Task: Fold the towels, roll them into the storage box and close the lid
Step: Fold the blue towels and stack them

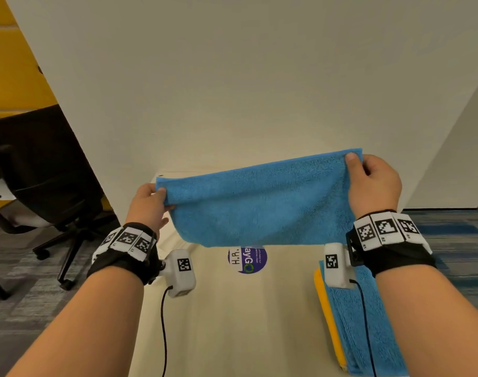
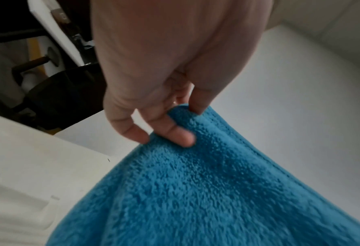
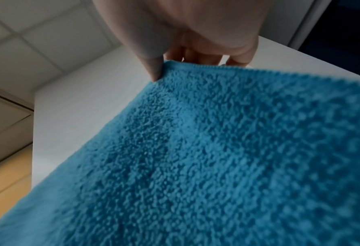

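You have a blue towel (image 1: 259, 205) stretched in the air between your two hands, above the far part of the tabletop (image 1: 232, 308). Your left hand (image 1: 148, 205) pinches its left top corner between thumb and curled fingers; the left wrist view shows two fingertips (image 2: 183, 136) pressing into the cloth near the hem. Your right hand (image 1: 374, 183) pinches the right top corner, thumb on the near face and fingers behind, and holds it a little higher than the left. The towel hangs down from that top edge and looks doubled over, so one fold may already be in, though I cannot tell for sure.

On the near right of the tabletop lies a flat stack of towels (image 1: 360, 317), blue on top with a yellow edge showing at its left side. A round sticker (image 1: 247, 259) sits just below the hanging towel.

No storage box or lid can be made out for certain in these views. As I judge it, you are early on: folding is under way, while rolling, packing and closing the lid all remain.
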Available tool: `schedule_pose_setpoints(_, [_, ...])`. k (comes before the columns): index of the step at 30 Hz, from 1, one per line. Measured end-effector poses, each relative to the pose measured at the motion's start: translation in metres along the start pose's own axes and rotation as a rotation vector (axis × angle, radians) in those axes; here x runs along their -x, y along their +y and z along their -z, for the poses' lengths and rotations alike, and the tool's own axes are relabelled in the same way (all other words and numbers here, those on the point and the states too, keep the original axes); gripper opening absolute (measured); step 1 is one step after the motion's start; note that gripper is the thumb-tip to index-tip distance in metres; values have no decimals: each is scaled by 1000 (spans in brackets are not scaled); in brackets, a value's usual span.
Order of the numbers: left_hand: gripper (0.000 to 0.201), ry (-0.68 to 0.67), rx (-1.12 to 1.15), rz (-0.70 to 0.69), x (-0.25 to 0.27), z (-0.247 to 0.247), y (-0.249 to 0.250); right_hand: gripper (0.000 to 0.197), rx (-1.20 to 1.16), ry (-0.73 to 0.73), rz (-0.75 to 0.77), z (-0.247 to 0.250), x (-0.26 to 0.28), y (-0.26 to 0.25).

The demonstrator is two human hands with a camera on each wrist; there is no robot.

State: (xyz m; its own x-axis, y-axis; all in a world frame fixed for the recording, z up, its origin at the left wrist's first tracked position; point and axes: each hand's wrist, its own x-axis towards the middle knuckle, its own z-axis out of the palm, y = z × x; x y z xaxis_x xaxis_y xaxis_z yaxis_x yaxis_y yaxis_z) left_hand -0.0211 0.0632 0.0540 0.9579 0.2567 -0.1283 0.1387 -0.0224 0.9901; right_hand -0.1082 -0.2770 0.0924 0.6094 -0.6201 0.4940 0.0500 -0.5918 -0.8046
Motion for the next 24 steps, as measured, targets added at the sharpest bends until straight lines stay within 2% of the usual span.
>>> schedule_pose_setpoints(4, [23, 55, -242, -58, -3, 1, 2, 43, 25, -6, -2, 1, -1, 2])
schedule_pose_setpoints(7, [25, 67, -222, -72, -5, 2, 3, 36, 52, -24, -12, 2, -1, 2])
schedule_pose_setpoints(13, [15, 54, -140, -89, -6, 6, 4, 14, -14, -20, -102, 4, -1, 4])
schedule_pose_setpoints(19, [15, 94, -151, -128, -3, 6, 6, 13, -34, 24, -136, 1, -1, 6])
schedule_pose_setpoints(24, [15, 126, -171, -182, -1, 1, 7, 23, -29, -59, -177, 2, -2, 7])
